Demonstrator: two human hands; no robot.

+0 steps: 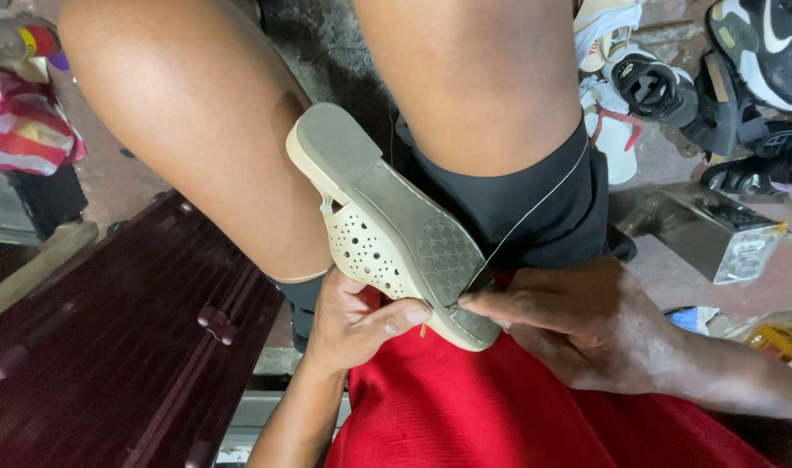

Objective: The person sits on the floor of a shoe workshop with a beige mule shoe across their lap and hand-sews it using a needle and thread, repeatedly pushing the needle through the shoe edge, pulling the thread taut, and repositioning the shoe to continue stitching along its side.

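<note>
Where shoes crowd concrete floor, lap-held sandal.

A rough, stained concrete floor lies beyond the fingers. Well out past the fingertips to the right, a heap of worn shoes and sandals sits on it, with a shiny metal box nearer in. Left of the fingers stands a dark maroon ribbed wooden surface. Farther left lies a pink striped bag. Soft, even light.
</note>
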